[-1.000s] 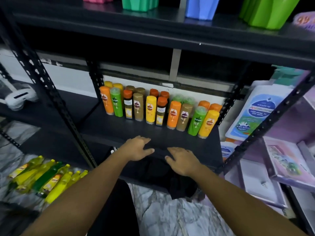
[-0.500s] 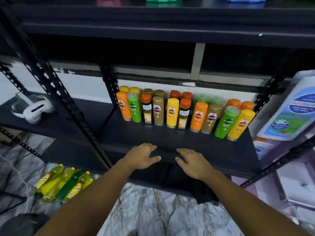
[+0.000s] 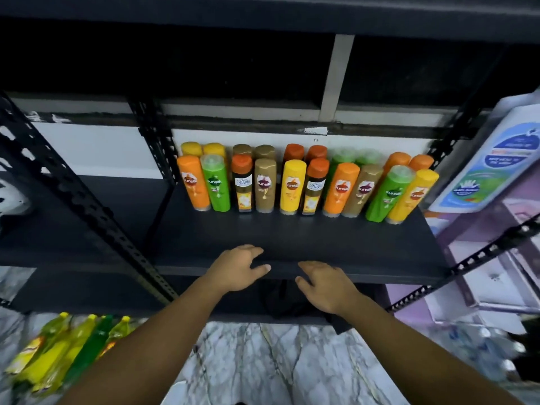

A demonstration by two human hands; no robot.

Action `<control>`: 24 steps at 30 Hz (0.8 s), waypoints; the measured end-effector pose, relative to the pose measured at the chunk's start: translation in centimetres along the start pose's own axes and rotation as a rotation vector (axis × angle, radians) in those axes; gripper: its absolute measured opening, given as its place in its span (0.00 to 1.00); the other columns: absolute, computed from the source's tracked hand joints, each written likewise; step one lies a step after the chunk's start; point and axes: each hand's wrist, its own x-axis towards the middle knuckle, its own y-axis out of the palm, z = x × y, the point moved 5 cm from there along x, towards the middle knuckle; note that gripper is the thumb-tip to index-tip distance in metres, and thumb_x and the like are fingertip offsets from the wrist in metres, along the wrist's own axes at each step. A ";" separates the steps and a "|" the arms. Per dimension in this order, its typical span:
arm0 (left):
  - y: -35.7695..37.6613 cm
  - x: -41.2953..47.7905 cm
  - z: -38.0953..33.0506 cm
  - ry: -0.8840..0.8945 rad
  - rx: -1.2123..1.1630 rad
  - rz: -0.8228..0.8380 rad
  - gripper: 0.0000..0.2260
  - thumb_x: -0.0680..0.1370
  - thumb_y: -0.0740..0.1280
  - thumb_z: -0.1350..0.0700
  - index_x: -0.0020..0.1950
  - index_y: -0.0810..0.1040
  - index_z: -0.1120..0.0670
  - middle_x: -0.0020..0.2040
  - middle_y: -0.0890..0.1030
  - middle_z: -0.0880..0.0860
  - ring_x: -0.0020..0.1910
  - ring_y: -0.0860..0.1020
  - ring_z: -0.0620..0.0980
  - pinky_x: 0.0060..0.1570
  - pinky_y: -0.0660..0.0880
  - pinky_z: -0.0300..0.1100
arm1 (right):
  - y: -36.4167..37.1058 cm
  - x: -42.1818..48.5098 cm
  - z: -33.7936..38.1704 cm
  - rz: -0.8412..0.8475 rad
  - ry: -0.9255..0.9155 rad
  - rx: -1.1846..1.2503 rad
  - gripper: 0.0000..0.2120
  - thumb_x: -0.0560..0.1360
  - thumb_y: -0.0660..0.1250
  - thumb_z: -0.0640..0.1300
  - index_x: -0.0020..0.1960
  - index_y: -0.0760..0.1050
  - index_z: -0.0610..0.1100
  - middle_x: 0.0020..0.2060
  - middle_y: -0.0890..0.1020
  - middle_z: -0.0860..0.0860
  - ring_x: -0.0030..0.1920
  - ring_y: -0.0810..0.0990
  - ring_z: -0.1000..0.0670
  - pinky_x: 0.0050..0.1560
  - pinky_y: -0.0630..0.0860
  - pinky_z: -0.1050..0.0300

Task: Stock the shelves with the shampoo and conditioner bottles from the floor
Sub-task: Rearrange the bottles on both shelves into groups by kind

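Two rows of shampoo and conditioner bottles stand upright at the back of the black shelf [image 3: 292, 238]. The front row runs from an orange bottle [image 3: 193, 184] and a green bottle [image 3: 216, 184] on the left, past a yellow bottle [image 3: 292, 187] in the middle, to a yellow-orange bottle [image 3: 412, 197] on the right. My left hand [image 3: 236, 268] and my right hand [image 3: 325, 285] hover palm-down over the shelf's front edge, side by side, fingers apart and holding nothing. Both are well in front of the bottles.
A black slotted upright [image 3: 87, 206] stands at the left. Yellow and green bottles [image 3: 61, 355] lie on the marble floor [image 3: 263, 363] at lower left. Large white and blue packs [image 3: 493, 159] lean on the neighbouring rack at right. A dark shelf [image 3: 263, 13] hangs overhead.
The view has shifted, so the shelf and bottles now sit more to the right. Both hands stay empty over the shelf's front edge, little changed relative to it.
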 end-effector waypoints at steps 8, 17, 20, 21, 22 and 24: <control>0.6 2.4 0.4 -0.001 0.031 -0.082 0.30 0.81 0.61 0.36 0.78 0.68 0.50 0.78 0.69 0.49 0.75 0.68 0.49 0.72 0.68 0.47 | 0.2 2.9 -1.3 -0.020 -0.027 0.006 0.30 0.83 0.52 0.60 0.81 0.59 0.47 0.79 0.64 0.51 0.78 0.61 0.48 0.76 0.61 0.45; 3.3 8.4 6.1 -0.014 0.054 -0.209 0.29 0.82 0.61 0.37 0.79 0.66 0.48 0.80 0.64 0.49 0.78 0.62 0.48 0.78 0.58 0.53 | 3.3 13.5 -0.6 -0.093 -0.136 -0.005 0.31 0.84 0.54 0.60 0.81 0.57 0.45 0.80 0.60 0.50 0.80 0.57 0.48 0.79 0.55 0.52; 5.1 11.7 7.8 0.006 0.050 -0.282 0.29 0.82 0.59 0.37 0.81 0.63 0.46 0.82 0.58 0.47 0.81 0.54 0.45 0.81 0.48 0.50 | 4.9 17.2 -1.0 -0.171 -0.209 -0.055 0.31 0.84 0.52 0.60 0.83 0.52 0.48 0.82 0.53 0.53 0.81 0.49 0.52 0.81 0.45 0.52; 5.7 12.5 8.1 0.014 0.071 -0.297 0.29 0.82 0.58 0.36 0.81 0.61 0.45 0.83 0.56 0.46 0.82 0.51 0.44 0.81 0.44 0.49 | 5.4 17.9 -1.2 -0.207 -0.237 -0.086 0.31 0.84 0.51 0.60 0.83 0.51 0.48 0.82 0.51 0.54 0.81 0.47 0.53 0.81 0.43 0.52; 6.1 13.0 8.3 0.017 0.094 -0.305 0.29 0.83 0.56 0.36 0.82 0.60 0.45 0.83 0.54 0.45 0.82 0.48 0.43 0.81 0.42 0.48 | 5.8 18.3 -1.3 -0.236 -0.257 -0.102 0.31 0.84 0.50 0.60 0.83 0.50 0.49 0.82 0.50 0.55 0.81 0.45 0.54 0.81 0.42 0.52; 6.7 13.5 8.5 0.010 0.120 -0.314 0.29 0.83 0.55 0.35 0.82 0.59 0.43 0.83 0.53 0.43 0.82 0.48 0.43 0.81 0.43 0.47 | 6.4 18.6 -1.6 -0.267 -0.279 -0.121 0.31 0.84 0.49 0.61 0.83 0.51 0.50 0.82 0.50 0.57 0.81 0.46 0.56 0.81 0.43 0.52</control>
